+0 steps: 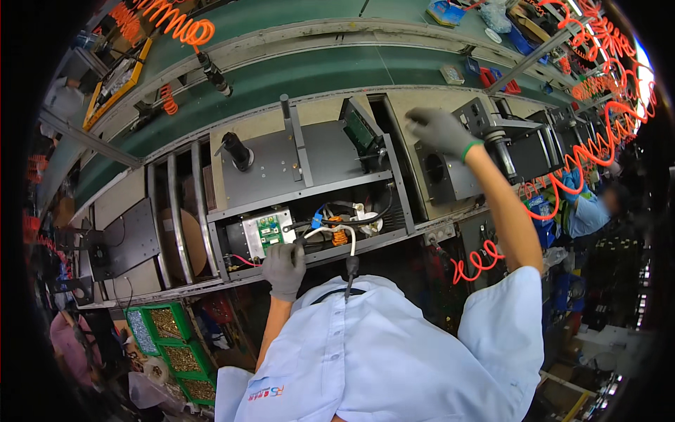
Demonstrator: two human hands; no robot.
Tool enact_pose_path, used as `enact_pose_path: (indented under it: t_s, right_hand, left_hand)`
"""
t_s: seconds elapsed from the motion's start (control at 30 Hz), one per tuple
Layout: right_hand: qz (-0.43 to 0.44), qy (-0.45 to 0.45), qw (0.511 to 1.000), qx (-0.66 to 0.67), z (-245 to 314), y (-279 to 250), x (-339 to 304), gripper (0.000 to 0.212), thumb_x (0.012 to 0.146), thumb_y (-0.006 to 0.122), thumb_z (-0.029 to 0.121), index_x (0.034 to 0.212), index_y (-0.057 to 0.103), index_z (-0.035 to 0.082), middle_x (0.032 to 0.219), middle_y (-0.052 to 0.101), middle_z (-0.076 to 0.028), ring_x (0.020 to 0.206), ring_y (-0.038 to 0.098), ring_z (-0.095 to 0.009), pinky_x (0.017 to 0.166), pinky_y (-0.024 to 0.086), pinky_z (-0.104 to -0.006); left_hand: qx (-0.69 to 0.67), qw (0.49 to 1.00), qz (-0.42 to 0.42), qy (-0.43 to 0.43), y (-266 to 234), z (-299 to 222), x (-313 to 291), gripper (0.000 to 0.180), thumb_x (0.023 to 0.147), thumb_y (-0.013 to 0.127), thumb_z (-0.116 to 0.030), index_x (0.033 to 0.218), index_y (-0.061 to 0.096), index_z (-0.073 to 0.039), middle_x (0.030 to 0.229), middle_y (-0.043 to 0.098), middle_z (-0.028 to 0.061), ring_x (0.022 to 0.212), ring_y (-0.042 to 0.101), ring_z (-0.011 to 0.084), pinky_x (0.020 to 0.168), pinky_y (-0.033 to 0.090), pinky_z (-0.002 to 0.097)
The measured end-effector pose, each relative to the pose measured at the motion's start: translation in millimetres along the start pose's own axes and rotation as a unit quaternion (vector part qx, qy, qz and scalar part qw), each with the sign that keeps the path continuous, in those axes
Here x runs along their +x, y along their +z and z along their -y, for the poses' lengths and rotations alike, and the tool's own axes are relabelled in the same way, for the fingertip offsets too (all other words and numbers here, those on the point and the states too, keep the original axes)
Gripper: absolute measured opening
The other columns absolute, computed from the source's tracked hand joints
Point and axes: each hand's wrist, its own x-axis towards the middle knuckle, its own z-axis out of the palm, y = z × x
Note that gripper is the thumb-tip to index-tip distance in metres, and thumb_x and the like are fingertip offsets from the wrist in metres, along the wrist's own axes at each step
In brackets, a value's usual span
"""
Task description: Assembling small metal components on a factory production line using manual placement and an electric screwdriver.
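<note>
A dark grey metal machine housing (267,197) lies on the line in front of me, its near side uncovered. Inside it sit a green circuit board (268,233) on a silver plate, an orange-wound coil (339,235), a blue part (316,220) and black and white cables (351,243). My left hand (285,271), in a grey glove, is curled at the housing's near edge, just below the board and beside the white cable's dark end; what its fingers hold is hidden. My right hand (439,131), gloved too, reaches out with fingers extended above a second dark housing (439,176).
Metal rollers (176,218) lie to the left, before another dark unit (126,239). A powered screwdriver (214,74) hangs from an orange coiled hose. Red coiled hoses (583,155) droop at right. Green bins (169,321) of small hardware stand lower left. A co-worker (589,211) is at right.
</note>
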Motion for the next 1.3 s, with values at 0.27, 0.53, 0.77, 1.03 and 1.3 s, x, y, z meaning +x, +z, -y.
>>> enact_pose_path:
  t_s: [0.27,0.53,0.77,1.03,1.3]
  right_hand:
    - [-0.084,0.114,0.953,-0.267,-133,-121,150,0.052,0.087,0.059,0.031,0.135,0.056,0.010,0.123,0.063,-0.023,0.118,0.059,-0.039,0.101,0.047,-0.0460]
    - [-0.237,0.106,0.922,-0.288,-203,-196,263,0.060,0.088,0.052,0.017,0.147,0.043,0.018,0.138,0.054,-0.022,0.122,0.056,-0.041,0.101,0.046,-0.0504]
    - [-0.230,0.136,0.912,-0.311,-232,-222,331,0.062,0.091,0.053,0.020,0.150,0.038,0.030,0.150,0.043,-0.019,0.136,0.043,-0.040,0.107,0.040,-0.0525]
    - [-0.481,-0.006,0.797,-0.365,-285,-300,382,0.053,0.084,0.060,0.013,0.136,0.049,0.015,0.096,0.066,-0.020,0.091,0.067,-0.037,0.078,0.056,-0.0483]
    - [-0.520,-0.054,0.840,-0.146,-303,-317,353,0.038,0.091,0.059,0.046,0.110,0.069,0.014,0.093,0.071,-0.018,0.088,0.069,-0.037,0.077,0.053,-0.0467]
  left_hand:
    - [0.024,0.997,-0.013,-0.077,6,-1,2,0.012,0.083,0.070,-0.014,0.080,0.063,-0.006,0.077,0.061,0.0127,0.071,0.060,0.0327,0.061,0.047,0.0420]
    - [0.166,0.946,-0.085,-0.264,26,-4,6,0.032,0.095,0.059,-0.027,0.077,0.061,-0.001,0.066,0.056,0.0189,0.062,0.056,0.0373,0.056,0.041,0.0460]
    - [0.196,0.926,-0.050,-0.320,31,-7,10,0.029,0.095,0.058,-0.027,0.084,0.066,-0.002,0.072,0.062,0.0211,0.068,0.062,0.0393,0.060,0.045,0.0453]
    - [0.247,0.909,-0.016,-0.335,31,-8,13,0.030,0.095,0.057,-0.027,0.085,0.066,-0.001,0.072,0.062,0.0219,0.068,0.063,0.0405,0.060,0.045,0.0472]
    - [0.241,0.903,-0.034,-0.354,37,-4,10,0.029,0.095,0.057,-0.024,0.083,0.064,0.001,0.071,0.061,0.0229,0.064,0.061,0.0396,0.059,0.044,0.0469]
